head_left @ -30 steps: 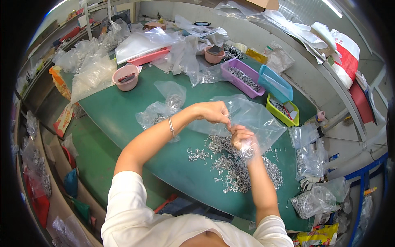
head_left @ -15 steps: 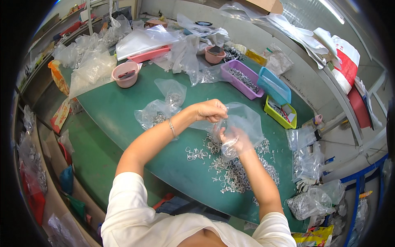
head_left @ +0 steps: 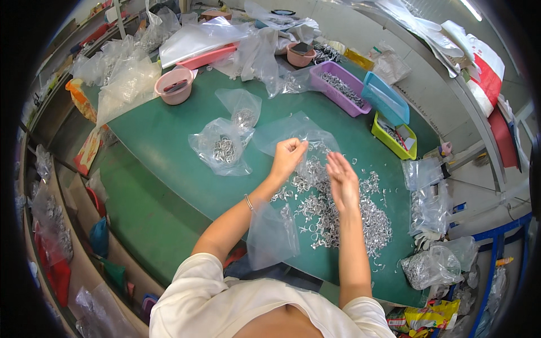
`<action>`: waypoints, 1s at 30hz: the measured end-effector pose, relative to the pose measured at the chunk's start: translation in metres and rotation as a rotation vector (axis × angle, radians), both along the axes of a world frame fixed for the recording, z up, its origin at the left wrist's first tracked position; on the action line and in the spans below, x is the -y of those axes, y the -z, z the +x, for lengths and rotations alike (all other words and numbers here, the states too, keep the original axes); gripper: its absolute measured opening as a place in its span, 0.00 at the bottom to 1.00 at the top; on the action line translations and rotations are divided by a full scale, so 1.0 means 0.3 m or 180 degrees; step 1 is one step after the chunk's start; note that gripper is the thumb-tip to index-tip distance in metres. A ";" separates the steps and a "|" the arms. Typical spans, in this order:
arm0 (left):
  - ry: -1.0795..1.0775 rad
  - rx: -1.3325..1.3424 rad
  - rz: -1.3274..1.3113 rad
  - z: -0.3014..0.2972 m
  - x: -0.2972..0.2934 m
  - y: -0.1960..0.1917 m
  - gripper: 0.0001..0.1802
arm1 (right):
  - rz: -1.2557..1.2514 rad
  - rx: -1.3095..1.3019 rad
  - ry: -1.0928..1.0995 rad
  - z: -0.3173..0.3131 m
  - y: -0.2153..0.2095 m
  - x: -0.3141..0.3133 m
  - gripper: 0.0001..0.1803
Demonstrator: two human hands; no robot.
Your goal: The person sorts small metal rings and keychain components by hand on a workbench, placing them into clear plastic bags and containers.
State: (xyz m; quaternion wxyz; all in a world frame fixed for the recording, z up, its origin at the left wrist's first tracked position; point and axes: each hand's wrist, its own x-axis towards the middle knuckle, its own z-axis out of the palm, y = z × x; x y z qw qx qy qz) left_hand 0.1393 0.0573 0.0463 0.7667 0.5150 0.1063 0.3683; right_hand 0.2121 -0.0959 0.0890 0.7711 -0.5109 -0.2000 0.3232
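A green table (head_left: 163, 132) fills the middle of a cluttered workroom. Nearest, the person's forearms rise from white sleeves. At lower right below the table's edge lies a yellow bag (head_left: 431, 315) with coloured printing, too small to make out. A clear bag (head_left: 270, 239) shows beside the left forearm, over the table's near edge; whether it touches the arm I cannot tell.

The right hand (head_left: 342, 180) stands raised over a heap of loose silvery metal rings (head_left: 373, 225), its palm turned toward the left hand, fingers stretched out and its grip apart. The left hand (head_left: 290, 155), with a bracelet (head_left: 248, 202) at the wrist, reaches inward, grip drawn together, thumb against curled fingers; whether it pinches any film I cannot tell. A wide clear bag (head_left: 290, 127) spreads just beyond those fingertips, above the heap.

To the left lie two clear bags holding rings, the nearer (head_left: 224, 149) just beside the farther (head_left: 244, 115). Beyond sit a pink bowl (head_left: 173, 99), a lime basket (head_left: 387, 145), a blue basket (head_left: 386, 96) and a purple basket (head_left: 332, 100) filled with grey pieces. At upper right, a red-and-white bag (head_left: 490, 79) stands before the pale wall.
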 end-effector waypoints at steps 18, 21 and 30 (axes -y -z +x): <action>0.0523 -0.0364 0.0438 -0.049 -0.086 -0.106 0.20 | -0.1207 0.1056 -0.0635 -0.266 0.042 0.228 0.16; 0.0719 -0.0383 0.0533 -0.059 -0.107 -0.111 0.21 | -0.1182 -0.0621 -0.1238 -0.150 -0.019 0.226 0.17; 0.1478 -0.0289 0.0272 -0.094 -0.166 -0.093 0.22 | 0.0360 -0.3506 -0.1258 0.127 0.027 0.200 0.14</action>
